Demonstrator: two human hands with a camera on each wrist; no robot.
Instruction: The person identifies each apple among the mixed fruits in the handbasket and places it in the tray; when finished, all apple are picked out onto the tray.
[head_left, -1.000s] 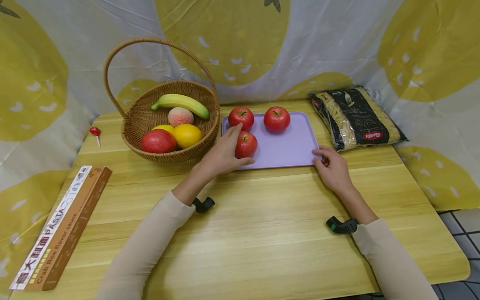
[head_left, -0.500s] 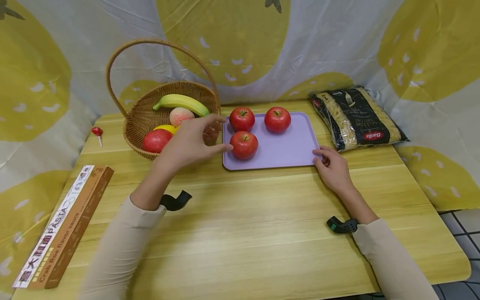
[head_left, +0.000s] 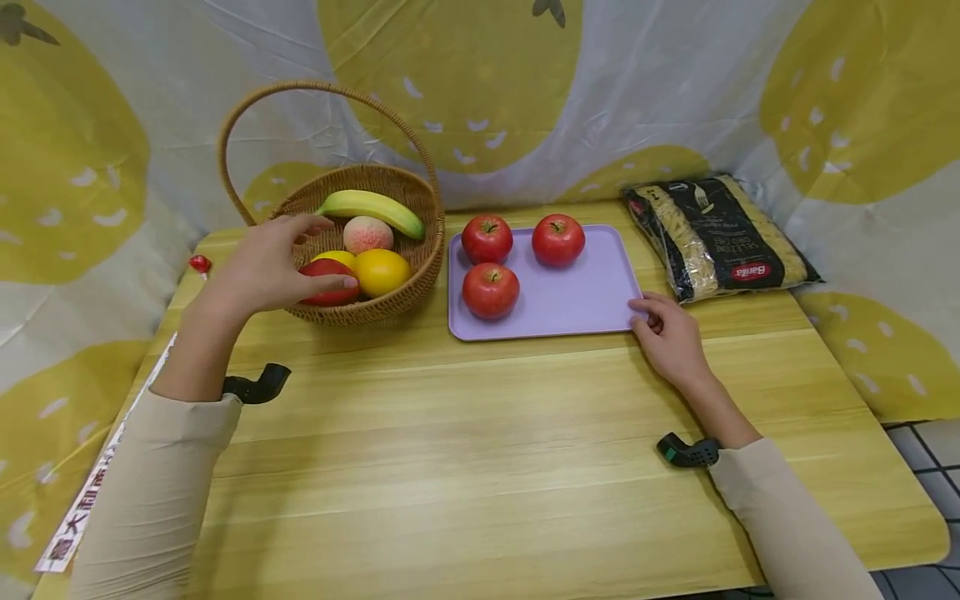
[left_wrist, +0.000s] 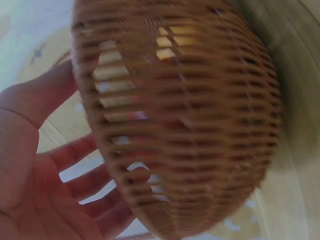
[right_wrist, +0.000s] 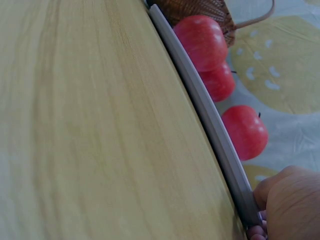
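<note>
In the head view, my left hand (head_left: 258, 271) is over the left side of the wicker basket (head_left: 427, 279), fingers spread and thumb stretched across the red fruit (head_left: 328, 267). The left wrist view shows those fingers reaching over the rim of the woven basket (left_wrist: 210, 120), apart from one another and holding nothing. A peach (head_left: 367, 235), a banana (head_left: 375, 208) and a yellow fruit (head_left: 382, 272) also lie in the basket. My right hand (head_left: 671, 342) pinches the right edge of the purple tray (head_left: 573, 296). Three red apples (head_left: 491, 292) sit on the tray.
A pasta bag (head_left: 723, 237) lies behind the tray's right side. A lollipop (head_left: 199, 264) is left of the basket. The left forearm partly covers a long pasta box (head_left: 82, 521) at the table's left edge. A patterned cloth (head_left: 517, 100) hangs behind.
My left hand has left the front left apple and moved left to the basket. The apples have stayed on the tray, and my right hand keeps its place at the tray's edge.
</note>
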